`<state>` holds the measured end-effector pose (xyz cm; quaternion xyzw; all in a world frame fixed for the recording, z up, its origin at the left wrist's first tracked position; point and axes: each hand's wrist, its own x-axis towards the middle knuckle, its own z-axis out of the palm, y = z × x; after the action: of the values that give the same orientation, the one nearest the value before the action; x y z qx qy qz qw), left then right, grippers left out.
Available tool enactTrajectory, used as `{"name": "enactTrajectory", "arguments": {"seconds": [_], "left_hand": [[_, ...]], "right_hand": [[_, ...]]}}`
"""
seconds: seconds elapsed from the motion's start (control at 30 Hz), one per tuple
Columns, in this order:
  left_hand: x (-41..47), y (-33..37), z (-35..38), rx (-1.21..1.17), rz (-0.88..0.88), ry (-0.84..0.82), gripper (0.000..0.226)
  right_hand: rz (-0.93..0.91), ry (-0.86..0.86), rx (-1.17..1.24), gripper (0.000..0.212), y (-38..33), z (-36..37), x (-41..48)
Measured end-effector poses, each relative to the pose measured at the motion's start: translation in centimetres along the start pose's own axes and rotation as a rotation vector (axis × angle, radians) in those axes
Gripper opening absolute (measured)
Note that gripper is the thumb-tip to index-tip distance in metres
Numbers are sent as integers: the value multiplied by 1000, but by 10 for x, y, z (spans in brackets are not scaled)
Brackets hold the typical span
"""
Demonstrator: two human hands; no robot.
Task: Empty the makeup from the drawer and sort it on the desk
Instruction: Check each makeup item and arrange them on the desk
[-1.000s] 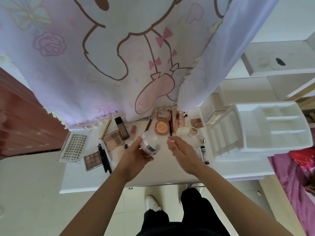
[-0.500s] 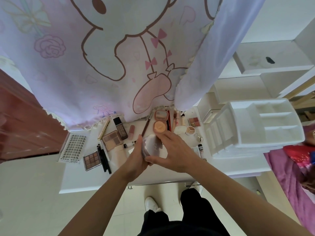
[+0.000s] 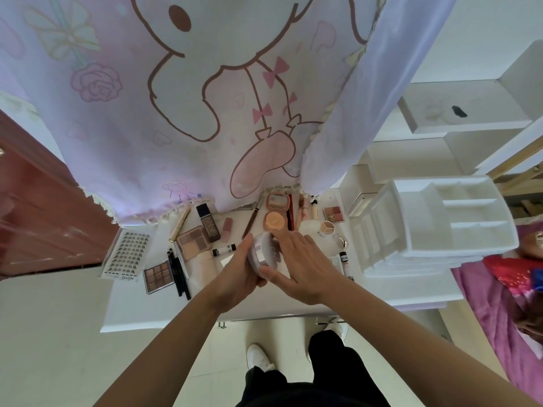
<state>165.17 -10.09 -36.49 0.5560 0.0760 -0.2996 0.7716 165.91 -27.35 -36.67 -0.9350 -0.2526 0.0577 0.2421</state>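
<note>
Centrally, the round powder jar point(image 3: 262, 255) is held just above the desk point(image 3: 164, 309), tilted so that its lid faces your right hand point(image 3: 302, 264), which pinches the lid between thumb and spread fingers. Your left hand point(image 3: 236, 270) grips the base from the opposite side. The jar's axis runs hand to hand, so a twist-off looks likely. Its lid lettering is too faint to read. Farther out, a dark bottle point(image 3: 209, 223) appears to read NARS, and the lash tray point(image 3: 126, 254) reads XOYO.

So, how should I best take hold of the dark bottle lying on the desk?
Come from above and pinch the dark bottle across its long sides near the cap end; it lies flat, and the beige palette crowds its near end.
</note>
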Motion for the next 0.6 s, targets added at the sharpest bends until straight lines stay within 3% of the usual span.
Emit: {"name": "enactTrajectory", "arguments": {"seconds": [0.23,0.4,0.6], "left_hand": [[7,-3,3,210,35,-45,95],[8,-1,0,167,-24,50,70],[6,7,2,202,8,-75,70]], "right_hand": [[102,294,13,73,-9,10,4],[-17,275,-66,68,2,7,9],[-55,211,-68,69,5,-6,10]]}}
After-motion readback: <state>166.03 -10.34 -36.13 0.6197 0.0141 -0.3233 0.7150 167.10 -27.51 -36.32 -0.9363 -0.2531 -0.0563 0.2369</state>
